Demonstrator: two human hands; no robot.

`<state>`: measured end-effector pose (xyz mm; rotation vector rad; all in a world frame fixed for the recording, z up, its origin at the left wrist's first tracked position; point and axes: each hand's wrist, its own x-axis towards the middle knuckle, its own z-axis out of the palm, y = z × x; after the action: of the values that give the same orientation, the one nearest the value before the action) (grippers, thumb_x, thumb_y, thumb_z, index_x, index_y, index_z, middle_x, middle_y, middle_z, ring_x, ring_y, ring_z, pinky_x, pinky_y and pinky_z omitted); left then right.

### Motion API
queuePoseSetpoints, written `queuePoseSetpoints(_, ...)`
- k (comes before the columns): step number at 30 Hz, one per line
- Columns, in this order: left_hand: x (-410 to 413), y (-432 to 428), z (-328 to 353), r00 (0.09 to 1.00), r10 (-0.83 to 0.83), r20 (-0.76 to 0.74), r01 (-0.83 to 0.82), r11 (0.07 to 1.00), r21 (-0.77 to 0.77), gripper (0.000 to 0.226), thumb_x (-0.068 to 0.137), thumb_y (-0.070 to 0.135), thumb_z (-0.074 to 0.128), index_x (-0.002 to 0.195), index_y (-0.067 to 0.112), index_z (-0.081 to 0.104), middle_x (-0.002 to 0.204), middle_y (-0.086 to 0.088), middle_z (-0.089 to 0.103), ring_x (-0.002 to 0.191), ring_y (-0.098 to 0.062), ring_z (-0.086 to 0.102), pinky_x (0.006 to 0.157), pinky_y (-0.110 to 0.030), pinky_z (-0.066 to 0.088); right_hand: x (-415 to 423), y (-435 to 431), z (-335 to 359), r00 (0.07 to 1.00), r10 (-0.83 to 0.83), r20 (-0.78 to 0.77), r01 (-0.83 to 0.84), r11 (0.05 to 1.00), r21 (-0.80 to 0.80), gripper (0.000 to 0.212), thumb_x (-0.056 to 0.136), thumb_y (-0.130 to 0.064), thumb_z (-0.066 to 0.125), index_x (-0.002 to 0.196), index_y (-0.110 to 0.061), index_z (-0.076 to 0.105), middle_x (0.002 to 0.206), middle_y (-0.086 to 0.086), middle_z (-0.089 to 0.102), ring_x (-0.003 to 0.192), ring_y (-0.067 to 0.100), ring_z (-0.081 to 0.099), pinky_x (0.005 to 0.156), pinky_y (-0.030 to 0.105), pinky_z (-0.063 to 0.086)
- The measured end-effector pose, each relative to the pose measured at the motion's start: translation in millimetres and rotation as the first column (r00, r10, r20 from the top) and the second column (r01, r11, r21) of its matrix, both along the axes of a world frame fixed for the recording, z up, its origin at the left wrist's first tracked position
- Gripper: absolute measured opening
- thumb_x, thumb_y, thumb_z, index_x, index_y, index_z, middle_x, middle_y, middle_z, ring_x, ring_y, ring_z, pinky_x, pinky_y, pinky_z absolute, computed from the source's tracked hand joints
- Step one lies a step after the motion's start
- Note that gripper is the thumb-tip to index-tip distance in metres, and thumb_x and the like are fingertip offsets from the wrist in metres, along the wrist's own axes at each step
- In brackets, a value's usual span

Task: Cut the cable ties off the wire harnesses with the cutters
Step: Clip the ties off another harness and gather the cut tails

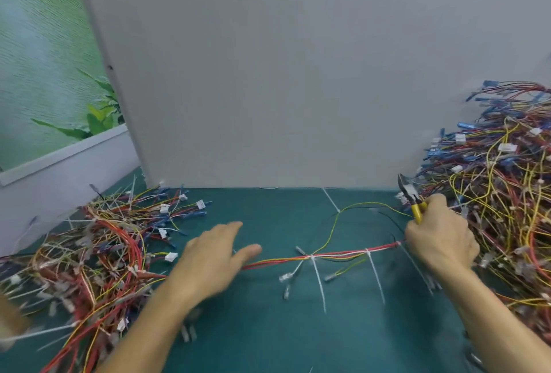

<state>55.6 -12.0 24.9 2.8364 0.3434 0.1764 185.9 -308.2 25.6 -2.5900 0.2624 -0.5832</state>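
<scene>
Stretching across the green mat (268, 328), one wire harness (337, 254) of red, yellow and black wires lies between my two hands and serves as the reference for everything else.

At the harness's left end, my left hand (213, 256) is flat and open, palm down, fingers straight, gripping nothing. The red wires run in under its thumb.

At the harness's right end, my right hand (438, 235) is curled round the yellow handles of the cutters (413, 199), whose dark nose points up and away from the harness, not touching it. The wires reach this hand's thumb side, but I cannot tell whether it also pinches them.

Two white cable ties (369, 253) wrap the harness between my hands, their long tails trailing toward me.

Left of the harness, behind my left hand, sits a tangled pile of wires (98, 253). Right of the harness, beyond my right hand, rises a taller heap (507, 178).
</scene>
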Motion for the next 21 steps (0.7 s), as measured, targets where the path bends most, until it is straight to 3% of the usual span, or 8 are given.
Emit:
queuePoseSetpoints(4, -10, 58, 18, 0.977, 0.215, 0.012, -0.204, 0.941, -0.27, 0.05, 0.097, 0.05, 0.038, 0.137, 0.021, 0.046, 0.14, -0.003, 0.052, 0.125, -0.021, 0.051, 0.101, -0.031, 0.035, 0, -3, -6, 0.999, 0.019, -0.03, -0.021, 0.999, -0.049, 0.017, 0.083, -0.008, 0.052, 0.097, -0.009, 0.043, 0.093, 0.023, 0.062, 0.089, 0.041, 0.058, 0.069, 0.039, 0.035)
queuePoseSetpoints(8, -23, 105, 5, 0.921, 0.374, -0.11, -0.384, 0.92, -0.085, 0.046, 0.098, 0.045, 0.044, 0.129, 0.012, 0.051, 0.13, -0.011, 0.059, 0.113, -0.027, 0.057, 0.087, -0.032, 0.041, 1, -4, -7, 1.0, 0.017, -0.023, -0.018, 0.999, -0.05, 0.018, 0.083, -0.007, 0.052, 0.097, -0.009, 0.042, 0.092, 0.023, 0.062, 0.087, 0.041, 0.058, 0.068, 0.039, 0.036)
queuePoseSetpoints(13, -48, 139, 0, 0.804, 0.559, -0.204, -0.521, 0.827, 0.212, 0.059, 0.092, 0.042, 0.057, 0.136, 0.004, 0.045, 0.131, -0.017, 0.058, 0.114, -0.028, 0.058, 0.097, -0.037, 0.047, 3, -22, -2, 0.997, -0.074, -0.029, 0.074, 0.997, -0.005, 0.022, 0.083, -0.009, 0.055, 0.102, -0.006, 0.043, 0.098, 0.029, 0.061, 0.091, 0.045, 0.059, 0.071, 0.043, 0.039)
queuePoseSetpoints(16, -44, 108, 6, 0.873, 0.474, -0.116, -0.405, 0.836, 0.371, 0.043, 0.092, 0.043, 0.055, 0.128, 0.019, 0.054, 0.127, -0.005, 0.059, 0.114, -0.023, 0.058, 0.097, -0.039, 0.046, 3, -24, -1, 0.996, -0.051, -0.073, 0.049, 0.998, -0.04, 0.023, 0.083, -0.01, 0.055, 0.102, -0.007, 0.042, 0.1, 0.029, 0.06, 0.093, 0.045, 0.059, 0.071, 0.041, 0.036)
queuePoseSetpoints(18, -36, 70, 8, 0.969, 0.245, 0.023, -0.23, 0.872, 0.431, 0.041, 0.092, 0.053, 0.046, 0.125, 0.031, 0.057, 0.129, 0.007, 0.058, 0.118, -0.018, 0.055, 0.098, -0.039, 0.045, 2, -19, -2, 0.995, -0.03, -0.095, 0.025, 0.998, -0.051, 0.021, 0.084, -0.011, 0.055, 0.101, -0.008, 0.043, 0.1, 0.027, 0.061, 0.094, 0.044, 0.059, 0.071, 0.04, 0.035)
queuePoseSetpoints(19, -34, 51, 9, 0.995, 0.097, -0.005, -0.087, 0.917, 0.388, 0.047, 0.089, 0.061, 0.045, 0.125, 0.033, 0.057, 0.13, 0.011, 0.057, 0.12, -0.015, 0.054, 0.099, -0.037, 0.044, 2, -17, -1, 0.994, -0.021, -0.105, 0.016, 0.998, -0.053, 0.02, 0.085, -0.012, 0.054, 0.101, -0.009, 0.042, 0.1, 0.026, 0.061, 0.094, 0.043, 0.059, 0.071, 0.04, 0.035)
queuePoseSetpoints(21, -31, 20, 12, 0.966, -0.052, -0.251, 0.088, 0.987, 0.134, 0.063, 0.072, 0.073, 0.057, 0.12, 0.032, 0.059, 0.123, 0.011, 0.062, 0.114, -0.015, 0.059, 0.094, -0.034, 0.047, 1, -16, 1, 0.993, -0.013, -0.117, 0.007, 0.999, -0.051, 0.019, 0.085, -0.012, 0.054, 0.1, -0.009, 0.042, 0.1, 0.025, 0.061, 0.094, 0.042, 0.058, 0.071, 0.039, 0.035)
